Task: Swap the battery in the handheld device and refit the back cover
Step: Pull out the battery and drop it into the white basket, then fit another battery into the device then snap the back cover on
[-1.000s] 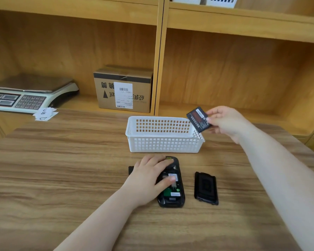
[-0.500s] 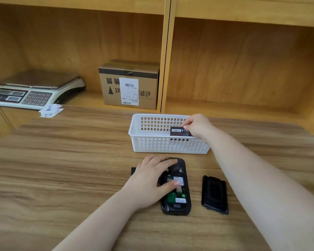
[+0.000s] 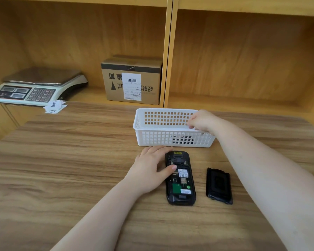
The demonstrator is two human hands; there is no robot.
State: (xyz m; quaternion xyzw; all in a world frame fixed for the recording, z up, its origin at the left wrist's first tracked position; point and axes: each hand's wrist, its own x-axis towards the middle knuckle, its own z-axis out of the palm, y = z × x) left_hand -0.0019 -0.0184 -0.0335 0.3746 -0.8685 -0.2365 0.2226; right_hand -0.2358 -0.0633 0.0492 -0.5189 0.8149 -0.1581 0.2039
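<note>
The black handheld device (image 3: 180, 180) lies back-up on the wooden table (image 3: 62, 169), its battery bay uncovered and showing labels and a green board. My left hand (image 3: 150, 171) grips its upper left side, thumb lying across the bay. The black back cover (image 3: 218, 185) lies to the right of the device. My right hand (image 3: 201, 121) hangs over the right end of the white basket (image 3: 163, 127), fingers pointing down and loosely apart. A dark battery (image 3: 182, 139) shows through the basket's front wall, lying on its floor below my fingertips.
A cardboard box (image 3: 132, 82) with a shipping label stands on the shelf behind the table. An electronic scale (image 3: 34, 87) sits at the far left, with small paper slips (image 3: 54, 106) in front of it. A vertical shelf divider (image 3: 168, 51) rises behind the basket.
My right hand brought the battery from above the basket's right end down inside it; the battery now lies on the basket floor. My left hand stayed on the device.
</note>
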